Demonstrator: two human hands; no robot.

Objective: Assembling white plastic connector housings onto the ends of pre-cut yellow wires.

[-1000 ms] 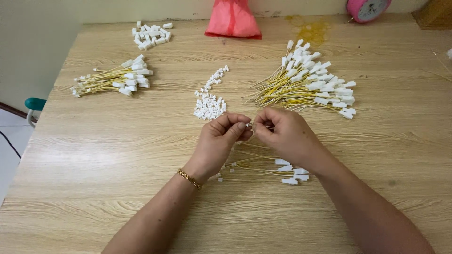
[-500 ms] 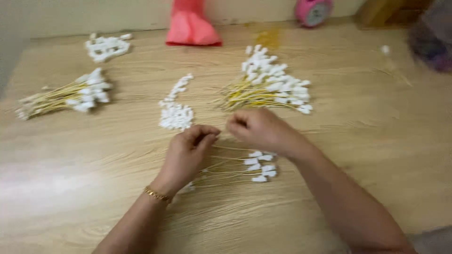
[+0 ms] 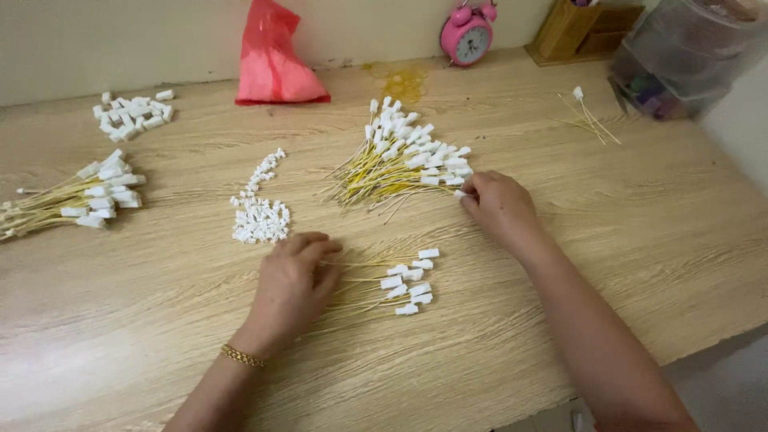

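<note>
My left hand [image 3: 294,282], with a gold bracelet at the wrist, rests palm down on the wooden table, its fingers on the bare ends of a small bunch of yellow wires with white connectors [image 3: 394,280]. My right hand [image 3: 498,206] reaches to the right edge of a larger pile of yellow wires with white connectors [image 3: 404,158], its fingertips pinching a white connector there. A heap of small loose white connectors [image 3: 258,214] lies just beyond my left hand.
Another wire bundle [image 3: 76,200] lies at the far left, with loose white blocks [image 3: 132,110] behind it. A red plastic bag [image 3: 276,64], a pink alarm clock [image 3: 466,36], a wooden box [image 3: 578,28] and a clear plastic container [image 3: 688,52] line the back. Two stray wires [image 3: 588,116] lie right.
My hands were joined over one wire at the centre. They have parted: the left dropped onto the small bunch, the right reached out to the large pile. The camera shifted right.
</note>
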